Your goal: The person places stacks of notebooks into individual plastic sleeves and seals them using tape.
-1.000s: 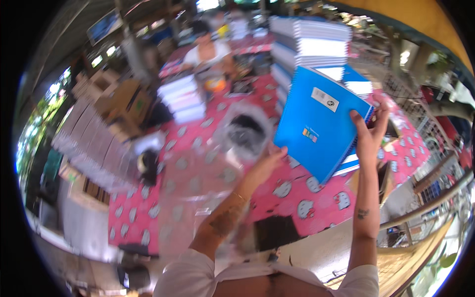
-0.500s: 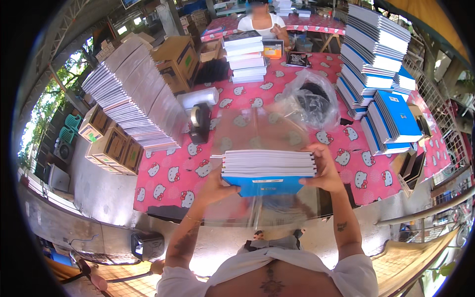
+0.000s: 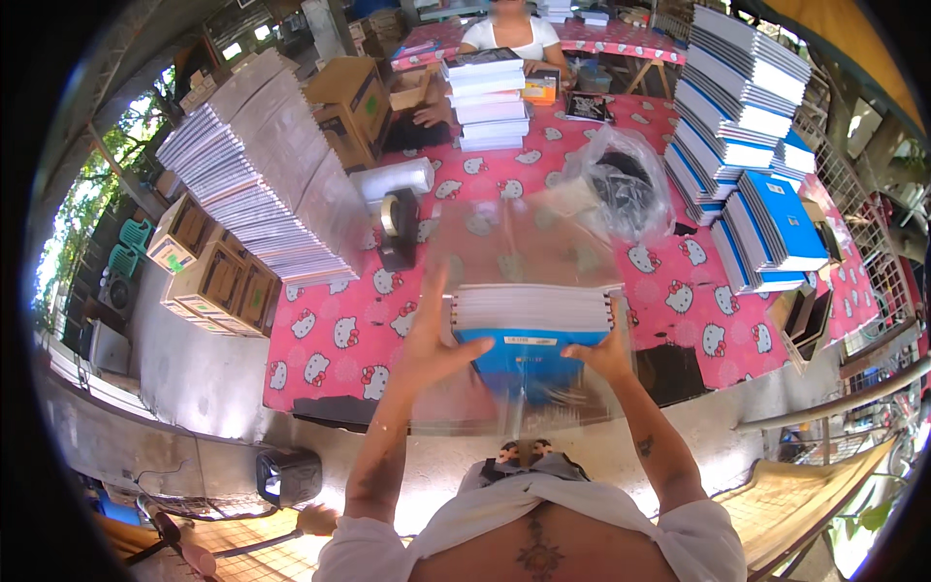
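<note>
A short stack of blue-covered notebooks (image 3: 529, 361) is near the table's front edge, its white page edges facing up and its top cover facing me. Beneath and around it lies a clear plastic sheet (image 3: 519, 244), whose near part hangs past the edge. My right hand (image 3: 608, 357) grips the stack's right side, thumb on the blue cover and fingers partly hidden behind. Along the left side, my left hand (image 3: 425, 341) is open with its fingers stretched out, the thumb at the cover's left part.
A black tape dispenser (image 3: 398, 233) and a clear roll (image 3: 393, 181) sit left of the sheet. Tall wrapped piles (image 3: 281, 175) rise at left, notebook piles (image 3: 742, 97) at right. A plastic bag (image 3: 626, 189) holds something dark. Across the table a person (image 3: 509, 37) sits behind stacked books (image 3: 487, 112).
The stack now sits slightly farther right in view. My left hand has loosened, its fingers straightening along the side. My right thumb has shifted inward on the cover. The other person's arm has reached sideways.
</note>
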`<control>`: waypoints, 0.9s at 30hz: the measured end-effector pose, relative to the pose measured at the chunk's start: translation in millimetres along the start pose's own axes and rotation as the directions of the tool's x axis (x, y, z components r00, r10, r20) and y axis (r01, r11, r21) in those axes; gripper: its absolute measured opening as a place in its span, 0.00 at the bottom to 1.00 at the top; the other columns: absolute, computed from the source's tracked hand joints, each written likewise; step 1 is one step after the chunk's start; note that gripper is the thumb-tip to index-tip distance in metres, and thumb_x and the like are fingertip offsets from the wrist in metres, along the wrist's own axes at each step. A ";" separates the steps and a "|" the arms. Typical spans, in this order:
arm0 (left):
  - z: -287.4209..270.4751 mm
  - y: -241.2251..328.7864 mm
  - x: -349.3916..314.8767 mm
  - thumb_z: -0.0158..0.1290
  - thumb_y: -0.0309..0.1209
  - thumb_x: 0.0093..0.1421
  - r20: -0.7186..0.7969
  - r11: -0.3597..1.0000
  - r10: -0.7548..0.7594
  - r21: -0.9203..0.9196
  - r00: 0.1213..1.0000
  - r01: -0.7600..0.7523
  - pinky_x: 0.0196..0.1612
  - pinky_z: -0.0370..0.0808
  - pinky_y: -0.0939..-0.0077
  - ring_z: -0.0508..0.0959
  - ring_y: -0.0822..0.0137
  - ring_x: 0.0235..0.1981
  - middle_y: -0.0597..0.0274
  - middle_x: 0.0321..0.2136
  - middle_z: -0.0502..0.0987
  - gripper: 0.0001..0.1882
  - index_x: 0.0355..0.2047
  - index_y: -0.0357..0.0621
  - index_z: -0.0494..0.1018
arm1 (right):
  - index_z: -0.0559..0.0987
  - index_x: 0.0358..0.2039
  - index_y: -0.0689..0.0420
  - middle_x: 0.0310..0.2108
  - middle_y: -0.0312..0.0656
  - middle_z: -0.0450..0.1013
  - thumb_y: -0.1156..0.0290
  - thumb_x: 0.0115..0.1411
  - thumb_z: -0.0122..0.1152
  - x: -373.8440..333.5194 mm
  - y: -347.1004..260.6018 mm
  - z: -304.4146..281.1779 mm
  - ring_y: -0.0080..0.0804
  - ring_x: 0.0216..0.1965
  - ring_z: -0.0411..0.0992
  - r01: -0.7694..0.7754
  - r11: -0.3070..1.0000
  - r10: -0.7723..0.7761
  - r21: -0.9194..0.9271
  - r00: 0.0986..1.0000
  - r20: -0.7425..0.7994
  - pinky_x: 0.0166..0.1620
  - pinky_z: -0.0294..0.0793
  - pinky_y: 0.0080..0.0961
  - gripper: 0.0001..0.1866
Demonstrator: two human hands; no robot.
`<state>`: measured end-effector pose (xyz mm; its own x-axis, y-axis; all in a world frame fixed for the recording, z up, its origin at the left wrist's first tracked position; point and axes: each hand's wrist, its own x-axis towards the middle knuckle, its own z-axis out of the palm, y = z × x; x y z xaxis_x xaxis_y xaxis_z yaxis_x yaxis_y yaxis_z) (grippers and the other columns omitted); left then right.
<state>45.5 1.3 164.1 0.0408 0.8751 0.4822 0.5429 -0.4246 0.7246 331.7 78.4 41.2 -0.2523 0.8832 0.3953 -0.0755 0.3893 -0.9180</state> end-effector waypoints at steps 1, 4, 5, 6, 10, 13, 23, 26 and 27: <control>-6.1 32.4 15.7 0.68 0.33 0.48 -0.003 1.000 0.001 0.012 1.000 -0.001 0.69 0.52 0.58 0.56 0.54 0.69 0.41 0.66 0.57 0.50 0.67 0.33 0.53 | 0.58 0.58 0.59 0.51 0.41 0.67 0.62 0.34 0.87 2.6 -1.2 3.1 0.31 0.54 0.66 0.006 1.000 -0.006 0.011 1.000 0.004 0.59 0.65 0.33 0.56; 19.2 53.4 41.5 0.67 0.54 0.46 0.435 0.764 0.033 0.569 0.900 -0.303 0.71 0.45 0.50 0.47 0.40 0.71 0.30 0.67 0.49 0.61 0.66 0.25 0.49 | 0.59 0.58 0.59 0.51 0.42 0.67 0.62 0.33 0.87 -1.0 -5.2 6.9 0.32 0.55 0.66 -0.119 0.972 0.116 0.203 0.993 0.027 0.59 0.66 0.34 0.56; 21.5 41.3 32.6 0.67 0.54 0.46 0.419 0.758 0.026 0.584 0.908 -0.291 0.71 0.45 0.50 0.47 0.40 0.71 0.30 0.67 0.49 0.61 0.66 0.25 0.49 | 0.59 0.58 0.59 0.51 0.42 0.67 0.63 0.33 0.87 -0.3 -5.0 9.4 0.32 0.55 0.66 -0.082 0.979 0.079 0.186 0.997 0.028 0.59 0.66 0.34 0.55; 20.6 50.6 35.4 0.68 0.54 0.44 0.430 0.706 0.063 0.618 0.901 -0.345 0.68 0.52 0.50 0.54 0.40 0.68 0.30 0.64 0.55 0.59 0.64 0.25 0.53 | 0.60 0.58 0.59 0.51 0.43 0.67 0.64 0.34 0.87 -1.4 -4.3 10.7 0.32 0.54 0.67 -0.050 0.985 0.050 0.167 0.999 0.006 0.59 0.66 0.34 0.54; 24.6 39.6 57.5 0.70 0.52 0.41 0.578 0.748 -0.213 0.616 0.788 -0.249 0.53 0.71 0.52 0.77 0.43 0.49 0.36 0.45 0.75 0.48 0.52 0.27 0.65 | 0.61 0.58 0.59 0.52 0.44 0.67 0.67 0.35 0.86 6.9 -10.1 12.5 0.32 0.55 0.66 -0.129 0.950 0.122 0.284 0.992 0.041 0.59 0.66 0.34 0.52; 15.8 35.4 56.1 0.70 0.51 0.41 0.524 0.760 -0.049 0.572 0.850 -0.309 0.39 0.76 0.54 0.81 0.45 0.33 0.45 0.31 0.77 0.42 0.46 0.29 0.68 | 0.59 0.61 0.60 0.53 0.44 0.67 0.61 0.39 0.84 28.7 -26.7 3.4 0.34 0.57 0.65 -0.060 0.977 0.046 0.204 0.997 0.070 0.60 0.65 0.37 0.53; 38.1 -100.0 5.4 0.69 0.47 0.51 0.164 0.543 -0.751 -0.398 0.640 0.739 0.42 0.79 0.67 0.81 0.64 0.40 0.52 0.43 0.80 0.33 0.48 0.33 0.75 | 0.66 0.62 0.59 0.55 0.43 0.70 0.47 0.54 0.70 37.9 16.0 -21.1 0.35 0.56 0.69 -0.637 0.680 0.601 0.363 0.768 0.222 0.58 0.66 0.34 0.43; 75.8 -154.6 1.5 0.68 0.48 0.52 0.178 0.462 -0.810 -0.394 0.559 0.795 0.44 0.79 0.68 0.80 0.64 0.43 0.54 0.45 0.79 0.34 0.51 0.35 0.75 | 0.72 0.56 0.61 0.46 0.39 0.75 0.55 0.56 0.69 75.9 20.2 -32.8 0.29 0.45 0.73 -0.758 0.627 0.739 0.179 0.652 0.171 0.45 0.70 0.26 0.33; 79.7 -165.2 5.1 0.68 0.48 0.52 0.173 0.461 -0.811 -0.402 0.560 0.791 0.44 0.79 0.68 0.80 0.64 0.43 0.54 0.45 0.79 0.34 0.51 0.35 0.75 | 0.72 0.56 0.61 0.46 0.39 0.75 0.55 0.56 0.69 86.1 30.5 -36.4 0.29 0.45 0.73 -0.758 0.630 0.737 0.171 0.652 0.176 0.45 0.70 0.26 0.33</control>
<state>22.9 94.4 7.6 -0.2723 0.8739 -0.4026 -0.0544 0.4037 0.9133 342.8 175.9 48.4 -0.3899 0.8172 -0.4244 -0.0213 -0.4687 -0.8831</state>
